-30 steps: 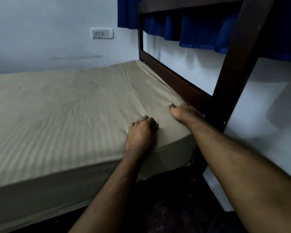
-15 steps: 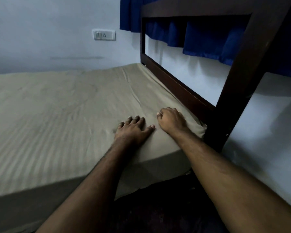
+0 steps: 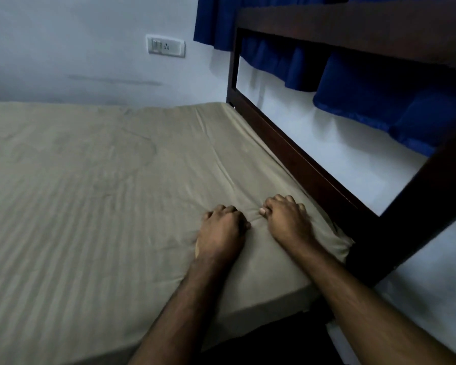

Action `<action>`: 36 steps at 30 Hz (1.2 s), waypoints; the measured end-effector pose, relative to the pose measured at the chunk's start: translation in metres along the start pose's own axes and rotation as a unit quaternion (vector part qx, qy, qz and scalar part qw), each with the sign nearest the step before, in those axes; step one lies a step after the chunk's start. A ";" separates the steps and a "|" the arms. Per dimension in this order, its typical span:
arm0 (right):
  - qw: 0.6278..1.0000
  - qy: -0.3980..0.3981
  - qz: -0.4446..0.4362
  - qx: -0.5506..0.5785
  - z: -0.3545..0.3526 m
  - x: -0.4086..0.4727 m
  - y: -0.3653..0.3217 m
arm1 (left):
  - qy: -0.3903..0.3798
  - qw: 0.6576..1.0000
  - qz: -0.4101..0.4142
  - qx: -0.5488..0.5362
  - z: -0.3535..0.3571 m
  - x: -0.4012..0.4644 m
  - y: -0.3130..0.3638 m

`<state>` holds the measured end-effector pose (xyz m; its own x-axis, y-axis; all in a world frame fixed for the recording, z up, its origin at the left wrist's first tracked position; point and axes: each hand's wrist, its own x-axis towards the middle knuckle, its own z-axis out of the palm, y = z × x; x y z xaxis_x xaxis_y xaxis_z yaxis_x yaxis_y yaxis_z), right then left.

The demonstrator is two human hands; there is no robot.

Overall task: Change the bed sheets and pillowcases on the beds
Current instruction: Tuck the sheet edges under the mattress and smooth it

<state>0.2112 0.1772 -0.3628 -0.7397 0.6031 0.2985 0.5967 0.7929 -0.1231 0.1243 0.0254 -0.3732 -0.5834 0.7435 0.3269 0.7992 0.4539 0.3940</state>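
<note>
A beige striped bed sheet [image 3: 90, 206] covers the mattress, slightly wrinkled toward the far right corner. Both of my hands lie on it near the front right corner, close together. My left hand [image 3: 221, 230] has its fingers curled into the fabric. My right hand [image 3: 287, 219], just to the right, pinches the sheet between thumb and fingers. A small ridge of cloth is bunched up between the two hands. No pillow or pillowcase is in view.
A dark wooden bed frame [image 3: 300, 164] runs along the mattress's right side, with a thick slanted post [image 3: 406, 206] at the near corner. Blue curtains [image 3: 353, 88] hang behind it. A wall switch plate [image 3: 165, 46] sits above the bed's far side. Dark floor lies below the mattress edge.
Both hands have slid further onto the sheet, away from the corner edge. My left hand, flat half a second ago, has curled its fingers into the fabric, and cloth has bunched between the hands.
</note>
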 end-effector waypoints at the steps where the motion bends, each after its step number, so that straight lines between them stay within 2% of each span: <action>1: 1.000 -0.014 -0.014 0.003 -0.001 0.001 0.001 | 0.002 1.000 0.004 -0.002 -0.001 -0.001 0.000; 5: 0.991 -0.063 -0.114 0.035 -0.009 -0.003 0.009 | 0.005 1.000 0.005 -0.018 -0.005 -0.009 -0.001; 10: 0.983 -0.071 -0.152 0.078 -0.013 -0.009 0.007 | 0.031 0.998 -0.002 -0.061 -0.010 -0.013 0.002; 13: 0.986 -0.039 -0.136 0.086 -0.011 -0.015 0.005 | 0.028 0.998 -0.004 -0.052 -0.009 -0.014 0.002; 19: 0.988 0.035 -0.104 0.111 -0.017 -0.049 0.012 | -0.040 0.999 0.004 -0.021 -0.015 -0.013 0.003; 22: 0.990 0.051 -0.089 0.099 -0.020 -0.077 0.026 | -0.073 0.996 0.051 -0.019 -0.021 -0.019 0.011; 25: 0.986 0.114 -0.038 0.118 -0.019 -0.103 0.046 | -0.111 0.987 0.110 0.022 -0.025 -0.028 0.023; 28: 0.987 0.140 -0.032 0.075 -0.023 -0.116 0.056 | -0.118 0.984 0.124 0.051 -0.023 -0.034 0.037; 32: 0.995 0.075 -0.039 0.047 -0.033 -0.095 0.057 | -0.064 0.983 0.143 0.098 -0.017 -0.037 0.066; 34: 0.995 0.029 -0.054 0.079 -0.037 -0.086 0.062 | -0.048 0.983 0.143 0.108 -0.015 -0.040 0.068; 36: 0.984 0.007 -0.099 0.146 -0.041 -0.091 0.073 | -0.037 0.988 0.136 0.068 -0.013 -0.045 0.062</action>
<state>0.3345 0.1767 -0.3602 -0.8275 0.4340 0.3562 0.3243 0.8873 -0.3278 0.1978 0.0134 -0.3523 -0.3363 0.8784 0.3396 0.9399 0.2902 0.1801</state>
